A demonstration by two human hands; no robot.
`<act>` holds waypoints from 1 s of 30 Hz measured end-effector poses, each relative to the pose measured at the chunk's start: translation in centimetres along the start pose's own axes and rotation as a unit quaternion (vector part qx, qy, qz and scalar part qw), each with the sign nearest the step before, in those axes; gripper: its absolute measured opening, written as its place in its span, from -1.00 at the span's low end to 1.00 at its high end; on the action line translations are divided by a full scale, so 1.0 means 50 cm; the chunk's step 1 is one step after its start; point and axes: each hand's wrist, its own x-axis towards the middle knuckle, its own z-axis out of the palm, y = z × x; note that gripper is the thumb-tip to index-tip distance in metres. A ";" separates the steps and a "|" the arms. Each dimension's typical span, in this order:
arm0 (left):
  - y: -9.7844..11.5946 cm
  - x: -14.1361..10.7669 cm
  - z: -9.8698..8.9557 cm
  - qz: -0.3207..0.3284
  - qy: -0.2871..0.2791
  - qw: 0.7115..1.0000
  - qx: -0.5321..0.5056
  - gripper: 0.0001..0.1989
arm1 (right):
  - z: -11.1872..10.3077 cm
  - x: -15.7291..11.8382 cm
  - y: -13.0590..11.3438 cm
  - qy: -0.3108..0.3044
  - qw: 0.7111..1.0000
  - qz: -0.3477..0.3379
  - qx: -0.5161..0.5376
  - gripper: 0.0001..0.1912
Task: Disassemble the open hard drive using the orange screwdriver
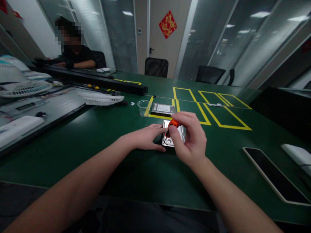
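A silver hard drive lies flat on the green table in front of me. My left hand grips it along its left side, fingers toward the far edge and thumb by the near corner. Above the drive, my right hand is closed round the orange and black handle of a screwdriver. Its shaft slants down toward the drive's left part; whether the tip sits in a screw I cannot tell. Just beyond lies a second hard drive, label up, beside a clear plastic cup.
Yellow tape outlines mark the table. A phone and a white device lie at right. On the left are white fan-like parts, a metal panel and a long black bar. Another person sits at far left.
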 end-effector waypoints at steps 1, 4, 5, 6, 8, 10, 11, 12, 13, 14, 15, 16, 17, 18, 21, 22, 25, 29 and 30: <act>0.001 0.000 0.000 -0.002 -0.002 1.000 -0.002 0.07 | 0.000 0.000 0.000 0.000 1.000 0.001 0.001 -0.69; 0.002 0.000 -0.002 -0.015 -0.009 1.000 -0.001 0.10 | 0.001 -0.001 0.000 -0.001 1.000 0.007 0.012 -0.71; 0.002 0.000 -0.002 -0.017 -0.008 1.000 0.000 0.10 | 0.002 -0.001 0.000 -0.001 1.000 0.009 0.015 -0.71; 0.002 0.000 -0.002 -0.016 -0.007 1.000 0.000 0.10 | 0.002 -0.001 0.000 0.000 1.000 0.011 0.017 -0.71; 0.003 0.000 -0.002 -0.011 -0.004 1.000 -0.001 0.08 | 0.003 -0.001 -0.001 0.001 1.000 0.014 0.021 -0.72; 0.003 0.000 -0.002 -0.011 -0.003 1.000 -0.002 0.08 | 0.003 -0.001 -0.001 -0.001 1.000 0.015 0.022 -0.71; 0.004 0.001 -0.002 -0.013 -0.004 1.000 -0.001 0.08 | 0.003 -0.001 0.000 -0.002 1.000 0.014 0.023 -0.71; 0.004 0.001 -0.002 -0.015 -0.006 1.000 -0.001 0.07 | 0.003 -0.002 0.001 -0.004 1.000 0.013 0.023 -0.71; 0.005 0.001 -0.002 -0.018 -0.008 1.000 -0.001 0.07 | 0.003 -0.002 0.002 -0.007 1.000 0.014 0.024 -0.71; 0.005 0.001 -0.003 -0.019 -0.009 1.000 -0.001 0.06 | 0.003 -0.003 0.003 -0.010 1.000 0.015 0.025 -0.71; 0.005 0.001 -0.003 -0.020 -0.010 1.000 0.000 0.05 | 0.002 -0.004 0.004 -0.013 0.999 0.017 0.028 -0.70; 0.005 0.002 -0.003 -0.020 -0.011 1.000 0.001 0.03 | 0.002 -0.005 0.005 -0.017 0.999 0.019 0.031 -0.70; 0.005 0.002 -0.003 -0.019 -0.011 1.000 0.002 0.00 | 0.001 -0.006 0.006 -0.019 0.999 0.021 0.035 -0.69; 0.004 0.002 -0.003 -0.016 -0.010 1.000 0.005 -0.02 | 0.001 -0.008 0.007 -0.022 0.999 0.023 0.039 -0.68; 0.004 0.002 -0.003 -0.009 -0.011 1.000 0.017 -0.06 | -0.002 -0.012 0.009 -0.033 0.998 0.032 0.050 -0.67; 0.003 0.002 -0.003 -0.010 -0.012 1.000 0.020 -0.06 | -0.003 -0.013 0.009 -0.037 0.997 0.036 0.052 -0.66; 0.003 0.003 -0.001 -0.019 -0.013 1.000 0.022 -0.09 | -0.005 -0.015 0.010 -0.041 0.997 0.042 0.057 -0.64; 0.002 0.004 0.000 -0.015 -0.012 1.000 0.019 -0.09 | 0.000 -0.015 0.011 -0.033 0.997 0.035 0.060 -0.63; 0.002 0.004 0.000 -0.014 -0.012 1.000 0.019 -0.09 | 0.002 -0.014 0.011 -0.031 0.997 0.033 0.059 -0.62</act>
